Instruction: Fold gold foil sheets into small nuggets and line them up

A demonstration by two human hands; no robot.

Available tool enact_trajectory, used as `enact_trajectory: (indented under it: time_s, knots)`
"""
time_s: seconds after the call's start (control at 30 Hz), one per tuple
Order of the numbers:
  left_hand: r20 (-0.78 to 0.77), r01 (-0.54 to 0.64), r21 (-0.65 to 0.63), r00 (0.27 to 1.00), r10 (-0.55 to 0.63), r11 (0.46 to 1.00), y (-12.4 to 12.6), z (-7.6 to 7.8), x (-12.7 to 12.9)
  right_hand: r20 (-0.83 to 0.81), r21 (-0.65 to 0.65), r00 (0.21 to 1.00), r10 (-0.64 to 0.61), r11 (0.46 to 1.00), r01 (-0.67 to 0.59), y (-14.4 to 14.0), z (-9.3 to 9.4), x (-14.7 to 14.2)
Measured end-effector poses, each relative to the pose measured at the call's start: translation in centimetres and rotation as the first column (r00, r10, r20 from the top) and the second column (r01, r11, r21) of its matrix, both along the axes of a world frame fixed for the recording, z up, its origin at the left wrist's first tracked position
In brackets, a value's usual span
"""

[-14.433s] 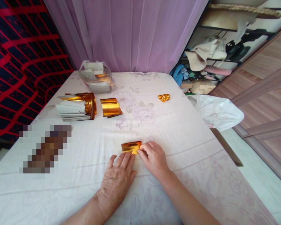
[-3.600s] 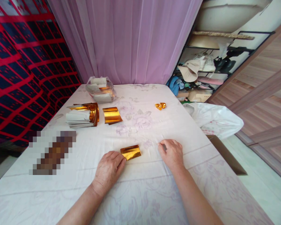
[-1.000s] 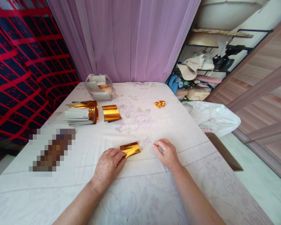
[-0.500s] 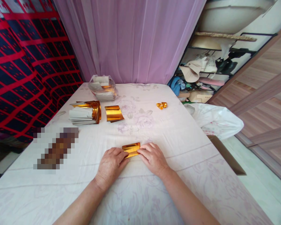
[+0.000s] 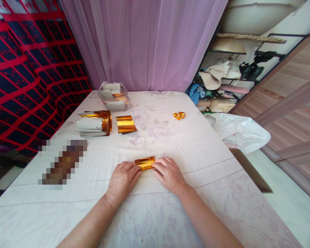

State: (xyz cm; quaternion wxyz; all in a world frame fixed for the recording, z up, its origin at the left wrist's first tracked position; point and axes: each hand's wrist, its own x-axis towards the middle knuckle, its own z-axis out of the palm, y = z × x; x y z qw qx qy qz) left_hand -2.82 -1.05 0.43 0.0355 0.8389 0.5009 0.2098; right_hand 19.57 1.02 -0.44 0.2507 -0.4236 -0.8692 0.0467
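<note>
A small sheet of gold foil paper (image 5: 146, 163), shiny and partly folded or curled, lies on the table before me. My left hand (image 5: 124, 179) pinches its left end, thumb and fingers closed together at the near corner. At the right end, my right hand (image 5: 169, 175) has its fingertips pressed on the foil, the thumb a little below them. Beyond my hands lie a few gold foil sheets (image 5: 125, 124), slightly curved. Left of those stands a thick stack of foil papers (image 5: 93, 125) with pale backs. A folded gold foil piece (image 5: 179, 115) sits at the far right.
A clear plastic bag (image 5: 113, 96) of more foil papers stands at the table's far left. A pixelated brown item (image 5: 65, 162) lies on the left of the flowered tablecloth (image 5: 155, 213). Right of the table are a white plastic bag (image 5: 243, 132) and a shelf (image 5: 248, 81); a purple curtain (image 5: 144, 44) hangs behind.
The near edge of the gold foil paper has been turned in, so the sheet looks narrower from front to back. Both hands keep nearly the same place at its ends.
</note>
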Motion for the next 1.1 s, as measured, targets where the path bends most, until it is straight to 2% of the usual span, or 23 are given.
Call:
enact_trajectory:
  time_s: [0.13, 0.5, 0.67, 0.83, 1.1]
  knots:
    - [0.002, -0.003, 0.0, 1.0, 0.003, 1.0, 0.05, -0.01, -0.04, -0.013, 0.022, 1.0, 0.009, 1.0, -0.009, 0.01, -0.02, 0.04]
    - [0.003, -0.014, -0.023, 1.0, 0.014, 1.0, -0.15, -0.25, -0.03, -0.028, -0.03, 0.999, -0.027, 0.999, 0.026, 0.04, -0.22, -0.02]
    - [0.026, -0.056, -0.029, 0.998, 0.057, 0.998, -0.11, -0.29, 0.04, -0.047, -0.053, 0.998, -0.034, 0.998, 0.031, -0.05, -0.01, -0.1]
    - [0.048, -0.043, -0.056, 0.998, 0.045, 0.998, 0.02, -0.03, -0.02, -0.062, -0.039, 0.997, -0.049, 0.998, 0.046, -0.18, -0.03, -0.08]
    - [0.177, 0.021, 0.053, 0.984, -0.03, 0.998, 0.04, 0.0, -0.17, -0.094, 0.003, 0.996, -0.008, 1.0, 0.008, -0.2, 0.13, 0.0]
